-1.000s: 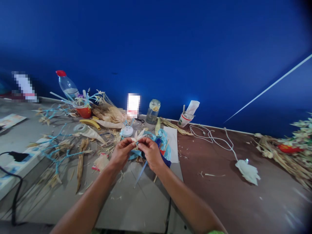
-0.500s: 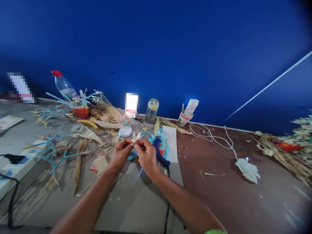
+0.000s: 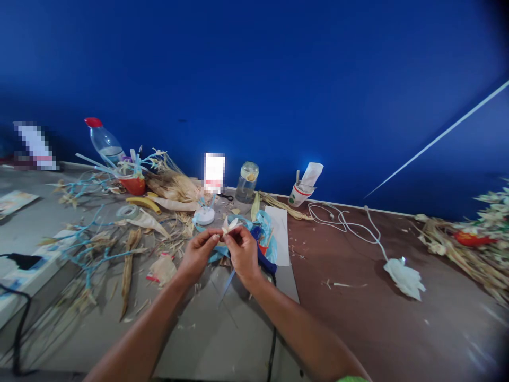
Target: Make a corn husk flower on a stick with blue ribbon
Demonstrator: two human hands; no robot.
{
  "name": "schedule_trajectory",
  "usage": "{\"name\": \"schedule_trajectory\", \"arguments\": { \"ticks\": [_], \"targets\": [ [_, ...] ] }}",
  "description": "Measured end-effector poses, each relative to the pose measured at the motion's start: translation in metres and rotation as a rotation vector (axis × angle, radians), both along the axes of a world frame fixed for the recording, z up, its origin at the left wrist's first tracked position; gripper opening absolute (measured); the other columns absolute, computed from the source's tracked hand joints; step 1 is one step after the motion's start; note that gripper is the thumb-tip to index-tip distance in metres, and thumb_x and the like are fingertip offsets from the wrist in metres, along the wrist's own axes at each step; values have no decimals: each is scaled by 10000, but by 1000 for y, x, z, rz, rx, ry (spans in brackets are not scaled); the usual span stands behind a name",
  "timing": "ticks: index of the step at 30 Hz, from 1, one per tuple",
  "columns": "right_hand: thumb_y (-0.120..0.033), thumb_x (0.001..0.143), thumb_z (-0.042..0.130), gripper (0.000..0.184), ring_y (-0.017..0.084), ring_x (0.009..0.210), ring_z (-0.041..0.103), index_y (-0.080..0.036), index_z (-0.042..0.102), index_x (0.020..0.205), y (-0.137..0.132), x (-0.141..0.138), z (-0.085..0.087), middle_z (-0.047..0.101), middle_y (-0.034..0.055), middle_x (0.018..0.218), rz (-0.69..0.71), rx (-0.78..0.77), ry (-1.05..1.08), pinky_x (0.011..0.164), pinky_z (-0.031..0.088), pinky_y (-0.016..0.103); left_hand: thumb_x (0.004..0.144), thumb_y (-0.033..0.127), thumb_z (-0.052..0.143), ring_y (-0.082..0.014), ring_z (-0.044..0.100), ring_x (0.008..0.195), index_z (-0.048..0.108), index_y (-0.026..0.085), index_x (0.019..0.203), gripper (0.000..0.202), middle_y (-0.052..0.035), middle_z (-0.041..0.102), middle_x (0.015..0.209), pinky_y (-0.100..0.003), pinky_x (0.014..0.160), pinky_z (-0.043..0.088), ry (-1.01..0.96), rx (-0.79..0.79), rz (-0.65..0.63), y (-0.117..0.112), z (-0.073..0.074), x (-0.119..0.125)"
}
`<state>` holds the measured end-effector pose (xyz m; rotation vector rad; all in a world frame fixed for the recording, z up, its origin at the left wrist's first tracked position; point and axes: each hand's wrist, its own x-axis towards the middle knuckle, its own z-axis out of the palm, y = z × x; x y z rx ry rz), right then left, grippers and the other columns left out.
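A small pale flower with pointed petals, seemingly of dried husk, is pinched between the thumb and fingers of my right hand. My left hand is closed in a pinch right beside it, thumb against index finger; what lies between those fingertips is hidden. Just right of my right hand lies a blue glue gun, partly covered by it, on crumpled light-blue plastic. A white round stand base sits behind my left hand.
Dried husks, blue-wrapped branches and a power strip are on the left. At the back stand a bottle, a glass jar and a cup. A white cable lies right.
The flower has moved slightly right and tipped over in my right hand's fingers. My left fingertips have drawn a little apart from my right ones.
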<state>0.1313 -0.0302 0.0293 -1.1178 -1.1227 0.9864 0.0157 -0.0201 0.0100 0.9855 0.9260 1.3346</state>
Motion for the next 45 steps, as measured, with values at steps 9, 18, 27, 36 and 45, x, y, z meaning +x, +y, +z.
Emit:
{"name": "schedule_trajectory", "arguments": {
  "ticks": [9, 18, 27, 36, 45],
  "targets": [
    [-301, 638, 570, 292, 165, 766, 550, -198, 627, 905, 5, 19, 10, 607, 25, 821, 271, -16, 186, 721, 439, 274, 665, 284, 723, -121, 539, 652, 657, 160, 737, 158, -14, 600, 677, -242, 644, 421, -137, -53, -143, 4, -2, -4],
    [-378, 707, 633, 205, 118, 586, 490, -174, 651, 694, 12, 50, 46, 587, -10, 617, 278, -42, -346, 580, 375, 234, 711, 317, 681, -129, 515, 644, 628, 176, 751, 156, -17, 592, 664, -239, 616, 401, 52, 35, -191, 4, -4, -7],
    [-373, 725, 616, 230, 86, 500, 422, -151, 658, 683, 8, 67, 54, 543, -25, 536, 456, -91, -531, 465, 305, 193, 698, 318, 691, -112, 473, 592, 628, 168, 740, 168, -8, 548, 640, -225, 557, 365, 44, 41, -233, 3, -3, -9],
    [-311, 739, 554, 206, 88, 492, 411, -156, 610, 615, 12, 70, 49, 512, -26, 521, 464, -138, -419, 458, 285, 198, 700, 360, 684, -122, 493, 561, 630, 163, 714, 205, -15, 557, 624, -251, 559, 384, 65, 69, -404, -1, 11, -7],
    [-296, 746, 584, 185, 107, 609, 484, -154, 621, 634, 7, 63, 65, 562, -18, 604, 432, 17, -471, 584, 351, 215, 737, 307, 657, -114, 499, 581, 612, 155, 756, 161, -10, 561, 641, -248, 582, 389, 35, 56, -423, 1, -1, -11]
  ]
}}
